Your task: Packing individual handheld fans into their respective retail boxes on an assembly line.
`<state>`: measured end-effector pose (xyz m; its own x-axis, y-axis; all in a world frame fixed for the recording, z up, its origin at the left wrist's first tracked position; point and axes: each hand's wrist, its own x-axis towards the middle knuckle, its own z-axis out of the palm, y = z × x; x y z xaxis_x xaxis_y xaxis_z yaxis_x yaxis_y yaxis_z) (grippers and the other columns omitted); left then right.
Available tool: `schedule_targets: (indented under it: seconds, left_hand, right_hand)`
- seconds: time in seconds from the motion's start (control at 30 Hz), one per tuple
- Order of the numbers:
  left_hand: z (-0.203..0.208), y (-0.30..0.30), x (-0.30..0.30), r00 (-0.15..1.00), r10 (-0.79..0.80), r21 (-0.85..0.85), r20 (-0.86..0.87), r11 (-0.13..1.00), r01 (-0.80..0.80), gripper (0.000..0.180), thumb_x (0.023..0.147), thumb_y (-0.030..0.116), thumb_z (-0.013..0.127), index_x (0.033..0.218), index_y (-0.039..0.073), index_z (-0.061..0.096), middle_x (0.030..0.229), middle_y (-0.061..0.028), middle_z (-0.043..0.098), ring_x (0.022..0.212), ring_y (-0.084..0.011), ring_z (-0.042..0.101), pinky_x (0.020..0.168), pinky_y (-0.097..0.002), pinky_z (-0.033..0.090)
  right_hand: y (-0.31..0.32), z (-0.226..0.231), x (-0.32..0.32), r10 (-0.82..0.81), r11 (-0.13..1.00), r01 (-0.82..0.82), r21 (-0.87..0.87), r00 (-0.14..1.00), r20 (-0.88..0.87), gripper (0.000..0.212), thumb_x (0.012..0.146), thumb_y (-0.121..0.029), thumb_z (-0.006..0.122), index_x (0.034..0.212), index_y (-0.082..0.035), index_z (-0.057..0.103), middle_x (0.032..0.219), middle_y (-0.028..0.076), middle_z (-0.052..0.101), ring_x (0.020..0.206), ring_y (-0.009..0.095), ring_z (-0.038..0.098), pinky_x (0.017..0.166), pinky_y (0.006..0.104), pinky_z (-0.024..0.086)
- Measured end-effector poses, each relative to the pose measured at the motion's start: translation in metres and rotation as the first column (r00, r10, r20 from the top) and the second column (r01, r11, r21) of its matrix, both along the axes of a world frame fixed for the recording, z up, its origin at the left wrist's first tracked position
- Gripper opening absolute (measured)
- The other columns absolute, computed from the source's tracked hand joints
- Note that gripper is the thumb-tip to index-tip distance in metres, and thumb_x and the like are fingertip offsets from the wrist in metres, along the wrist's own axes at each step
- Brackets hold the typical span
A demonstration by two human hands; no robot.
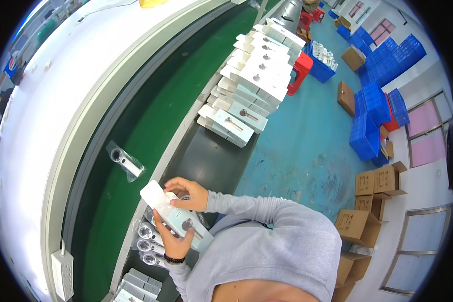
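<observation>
A slim white and pale-blue carton (190, 225), with a round dark picture on its face, is tilted in front of me, its white end flap (152, 193) standing open. My left hand (173, 245), a dark beaded bracelet at its wrist, is wrapped round the carton's lower side. At the open end, my right hand (192, 194) has its thumb and fingers closed on the carton near the flap; what lies inside is hidden. Next to my left hand lie several bagged white handheld devices with round ring-shaped heads (145, 231), partly covered by the carton.
Another bagged device (127, 162) lies on the green conveyor belt (158, 105). Rows of similar cartons (231, 123) stand along the grey side ledge (206, 156), more (136, 287) at lower left. Red stools (300, 74), blue crates (366, 133) and brown cardboard boxes (356, 225) are on the floor.
</observation>
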<state>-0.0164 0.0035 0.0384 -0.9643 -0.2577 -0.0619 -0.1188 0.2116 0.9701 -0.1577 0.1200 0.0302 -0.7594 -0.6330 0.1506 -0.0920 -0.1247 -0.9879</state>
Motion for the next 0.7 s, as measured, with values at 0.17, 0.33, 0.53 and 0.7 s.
schedule_targets:
  seconds: [0.17, 0.33, 0.53, 0.7]
  left_hand:
    - [0.000, 0.013, 0.001, 0.998, 0.042, 0.074, -0.056, 0.997, -0.038, 0.106, 0.063, 0.000, 0.068, 0.143, 0.004, -0.001, 0.138, -0.0215, 0.020, 0.123, -0.0301, 0.034, 0.097, -0.0384, 0.036]
    - [-0.006, 0.006, 0.011, 0.995, 0.038, 0.064, 0.095, 0.997, -0.044, 0.074, 0.071, -0.002, 0.055, 0.137, 0.005, 0.020, 0.133, -0.0148, 0.029, 0.121, -0.0270, 0.034, 0.100, -0.0363, 0.031]
    - [0.001, -0.009, -0.004, 0.967, 0.254, -0.088, -0.024, 0.963, -0.255, 0.031, 0.097, 0.018, 0.033, 0.084, -0.002, 0.053, 0.081, -0.0071, 0.043, 0.077, -0.0167, 0.043, 0.072, -0.0269, 0.035]
    - [-0.007, -0.006, -0.011, 0.932, 0.355, 0.376, -0.068, 0.875, -0.305, 0.016, 0.085, -0.002, 0.043, 0.101, 0.003, 0.043, 0.092, -0.0051, 0.052, 0.091, -0.0129, 0.049, 0.080, -0.0239, 0.038]
  right_hand:
    - [-0.003, -0.015, 0.028, -0.023, 0.996, 0.060, -0.063, 0.879, 0.476, 0.026, 0.083, -0.016, 0.064, 0.105, -0.004, 0.057, 0.103, 0.007, 0.063, 0.099, 0.013, 0.057, 0.079, 0.0275, 0.047]
    - [0.004, -0.028, 0.038, 0.081, 0.992, -0.095, 0.081, 0.983, 0.163, 0.015, 0.087, -0.016, 0.059, 0.096, -0.005, 0.063, 0.110, 0.012, 0.058, 0.102, 0.017, 0.055, 0.083, 0.0306, 0.045]
    - [0.005, -0.023, 0.036, 0.165, 0.985, -0.172, 0.033, 0.977, 0.137, 0.015, 0.088, -0.016, 0.054, 0.091, -0.005, 0.063, 0.111, 0.010, 0.051, 0.098, 0.019, 0.051, 0.082, 0.0298, 0.041]
    - [0.000, -0.022, 0.046, 0.120, 0.992, -0.104, -0.067, 0.934, 0.336, 0.009, 0.085, -0.005, 0.056, 0.093, -0.002, 0.053, 0.094, 0.005, 0.051, 0.091, 0.011, 0.052, 0.069, 0.0228, 0.048]
